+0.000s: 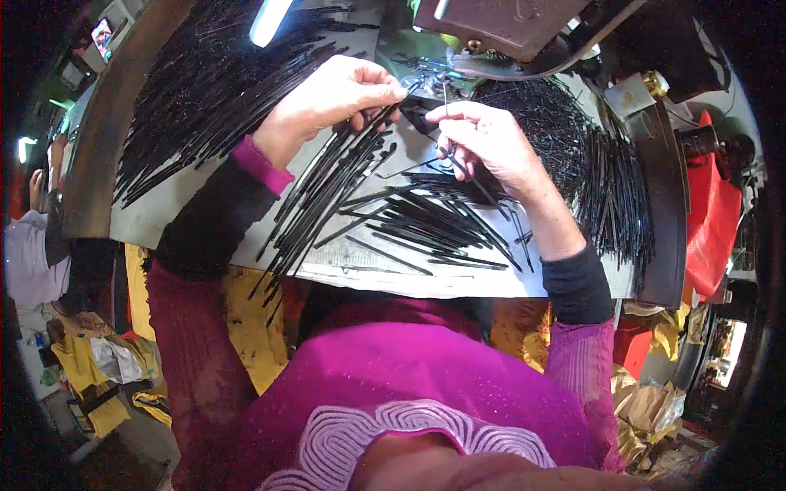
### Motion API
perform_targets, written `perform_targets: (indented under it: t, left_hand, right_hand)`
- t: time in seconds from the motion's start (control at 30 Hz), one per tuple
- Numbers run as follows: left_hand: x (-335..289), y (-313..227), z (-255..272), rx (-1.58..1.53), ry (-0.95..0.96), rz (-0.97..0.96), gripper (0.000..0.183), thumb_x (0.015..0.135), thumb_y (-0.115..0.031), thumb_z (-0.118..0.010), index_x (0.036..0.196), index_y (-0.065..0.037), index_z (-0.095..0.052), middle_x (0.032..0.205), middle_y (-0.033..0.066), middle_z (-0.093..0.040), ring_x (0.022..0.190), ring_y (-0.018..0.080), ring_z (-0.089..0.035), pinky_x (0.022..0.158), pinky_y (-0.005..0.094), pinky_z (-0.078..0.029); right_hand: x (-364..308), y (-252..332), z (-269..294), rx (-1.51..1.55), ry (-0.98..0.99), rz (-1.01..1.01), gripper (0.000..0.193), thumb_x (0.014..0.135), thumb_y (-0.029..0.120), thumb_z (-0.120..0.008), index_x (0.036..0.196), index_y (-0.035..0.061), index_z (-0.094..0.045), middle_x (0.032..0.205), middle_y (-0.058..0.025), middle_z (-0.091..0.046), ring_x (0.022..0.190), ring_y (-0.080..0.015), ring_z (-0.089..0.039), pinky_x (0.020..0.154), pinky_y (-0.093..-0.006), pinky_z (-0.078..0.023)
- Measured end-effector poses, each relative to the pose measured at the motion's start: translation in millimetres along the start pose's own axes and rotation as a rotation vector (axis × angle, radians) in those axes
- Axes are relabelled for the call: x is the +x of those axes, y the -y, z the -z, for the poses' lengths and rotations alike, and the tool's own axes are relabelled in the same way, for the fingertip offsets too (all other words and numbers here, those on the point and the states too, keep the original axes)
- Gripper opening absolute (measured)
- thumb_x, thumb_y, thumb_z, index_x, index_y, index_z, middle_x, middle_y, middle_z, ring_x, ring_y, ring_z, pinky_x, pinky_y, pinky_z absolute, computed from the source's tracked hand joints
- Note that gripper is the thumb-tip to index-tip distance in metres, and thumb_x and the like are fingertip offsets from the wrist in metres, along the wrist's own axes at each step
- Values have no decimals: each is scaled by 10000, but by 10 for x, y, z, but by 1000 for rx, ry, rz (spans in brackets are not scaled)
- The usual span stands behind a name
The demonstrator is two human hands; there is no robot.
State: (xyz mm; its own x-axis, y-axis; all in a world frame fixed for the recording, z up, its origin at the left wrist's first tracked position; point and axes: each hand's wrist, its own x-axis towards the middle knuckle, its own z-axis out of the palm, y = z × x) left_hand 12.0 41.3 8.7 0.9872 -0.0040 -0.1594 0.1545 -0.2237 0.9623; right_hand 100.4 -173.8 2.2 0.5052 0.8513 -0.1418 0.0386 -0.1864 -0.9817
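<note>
My left hand (352, 94) is closed in a pinch at the machine's working point (427, 84), its fingertips on the end of a thin black strip (385, 114). Below that hand lies a loose bundle of similar black strips (327, 188), fanned toward the table's front edge. My right hand (487, 143) is closed on a slim dark rod (494, 195), which slants out below the fingers; a thin metal piece (445, 88) stands upright above its fingertips. Another pile of black strips (438, 229) rests on the pale sheet (352, 258) between my forearms. The fingers partly hide what they grip.
A large heap of black strips (221, 78) covers the table's left; another heap (598, 164) lies right. A brown machine body (499, 24) overhangs the far side. Raised edges (86, 164) flank the worktop. A can (634, 94) and a red bag (711, 221) are at right.
</note>
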Motion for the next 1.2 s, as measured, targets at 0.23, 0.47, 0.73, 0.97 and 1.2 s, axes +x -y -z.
perform_targets:
  t: [0.23, 0.47, 0.73, 0.97, 1.2]
  left_hand:
    - [72, 20, -73, -46, -14, -21, 255, 827, -332, -612, 887, -85, -600, 745, -3, -634, 609, 57, -580, 482, 167, -394]
    - [102, -13, -101, -67, -25, -16, 251, 825, -322, -618, 906, -84, -606, 749, -5, -637, 603, 53, -578, 479, 164, -384]
    - [126, -6, -115, -65, -29, -24, 257, 824, -321, -622, 907, -78, -605, 742, -3, -635, 587, 46, -572, 475, 162, -388]
    - [127, -13, -124, -66, -44, -24, 265, 823, -330, -625, 906, -79, -604, 717, 1, -628, 570, 47, -569, 468, 157, -386]
    - [129, -64, -80, -3, -24, -8, 269, 825, -320, -617, 871, -55, -619, 677, -6, -602, 519, 37, -530, 434, 152, -353]
  right_hand:
    - [-2, 30, 21, 26, -32, -5, 257, 872, 156, -526, 1061, -12, -574, 706, -49, -594, 476, -71, -538, 411, -181, -401]
    - [-25, 57, 39, 34, -40, -2, 264, 871, 155, -526, 1063, -20, -569, 716, -70, -609, 467, -75, -537, 406, -182, -392]
    - [-25, 74, 48, 21, -56, -14, 267, 872, 165, -533, 1060, -19, -574, 713, -67, -604, 465, -73, -530, 410, -190, -406]
    - [-22, 48, 80, -7, -57, -22, 285, 871, 161, -531, 1079, -30, -565, 711, -62, -595, 461, -68, -515, 412, -199, -416]
    - [-40, 97, 65, 65, -31, -40, 298, 867, 157, -531, 1077, -53, -554, 717, -78, -593, 461, -72, -504, 406, -200, -407]
